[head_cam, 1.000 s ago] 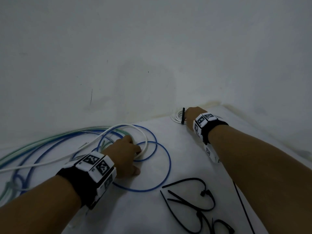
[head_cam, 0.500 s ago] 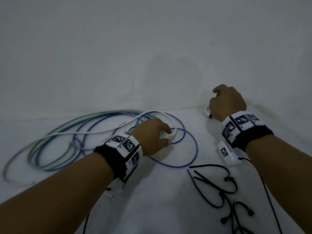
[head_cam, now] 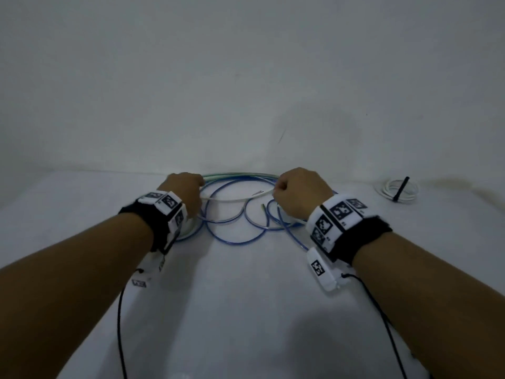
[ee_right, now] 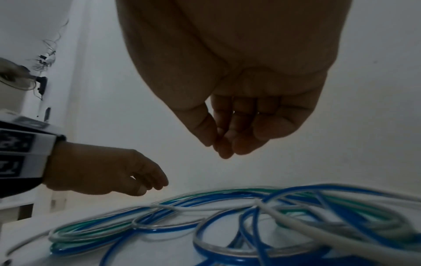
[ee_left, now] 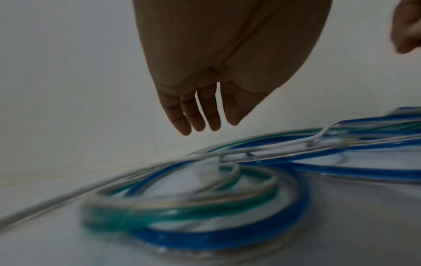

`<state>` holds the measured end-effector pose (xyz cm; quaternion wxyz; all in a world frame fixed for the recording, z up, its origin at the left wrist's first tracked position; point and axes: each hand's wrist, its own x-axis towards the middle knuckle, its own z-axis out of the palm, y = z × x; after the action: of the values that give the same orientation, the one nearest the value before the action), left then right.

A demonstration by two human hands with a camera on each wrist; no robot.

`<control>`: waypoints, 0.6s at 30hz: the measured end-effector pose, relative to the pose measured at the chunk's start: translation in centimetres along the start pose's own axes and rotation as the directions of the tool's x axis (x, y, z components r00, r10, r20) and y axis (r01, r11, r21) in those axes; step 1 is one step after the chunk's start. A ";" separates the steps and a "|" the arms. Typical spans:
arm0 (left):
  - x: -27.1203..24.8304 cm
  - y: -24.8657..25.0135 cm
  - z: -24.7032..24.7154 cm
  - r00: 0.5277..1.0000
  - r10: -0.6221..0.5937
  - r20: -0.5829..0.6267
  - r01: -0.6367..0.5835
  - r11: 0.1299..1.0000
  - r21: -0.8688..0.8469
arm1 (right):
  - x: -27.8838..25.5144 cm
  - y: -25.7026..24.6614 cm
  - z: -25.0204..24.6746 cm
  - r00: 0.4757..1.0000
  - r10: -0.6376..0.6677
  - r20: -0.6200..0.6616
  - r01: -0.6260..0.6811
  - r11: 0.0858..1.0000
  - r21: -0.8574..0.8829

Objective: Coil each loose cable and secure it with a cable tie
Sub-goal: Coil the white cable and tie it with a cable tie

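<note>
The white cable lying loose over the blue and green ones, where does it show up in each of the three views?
Head: white cable spans between the left hand and right hand, centre.
Left wrist: runs from lower left up to right of centre, below the fingers.
Right wrist: crosses the middle and lower right.
Shared landmark: the blue cable loops beneath it.

Dim, flat, bluish-grey light in all views.
Wrist views smear the tangled blue, green and white plastic cables (ee_left: pixel 205 221) with motion blur; both palms sit in shadow.

Both forearms extended; left hand (head_cam: pixel 183 190) relaxed, right hand (head_cam: pixel 300 193) fingertips bunched.
</note>
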<state>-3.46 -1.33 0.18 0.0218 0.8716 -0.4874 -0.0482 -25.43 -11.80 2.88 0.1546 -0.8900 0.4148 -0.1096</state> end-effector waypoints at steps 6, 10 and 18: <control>1.4 -3.0 0.5 0.996 -0.028 0.089 0.014 0.988 0.152 | 0.6 -3.4 1.9 0.998 -0.058 0.030 0.057 0.997 0.047; 0.8 -3.4 0.9 0.992 0.061 0.113 -0.082 0.978 0.194 | 0.3 -4.4 2.6 0.991 -0.131 0.024 0.131 0.991 0.025; -4.9 -1.5 -4.0 0.922 0.211 -0.326 -0.294 0.928 -0.230 | 0.0 -6.8 4.0 0.933 -0.356 -0.042 0.336 0.909 -0.246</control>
<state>-4.37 3.61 4.29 0.2210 0.7866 -0.5763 0.0185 -19.34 -6.96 1.69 0.0085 -0.9558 0.2667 -0.1235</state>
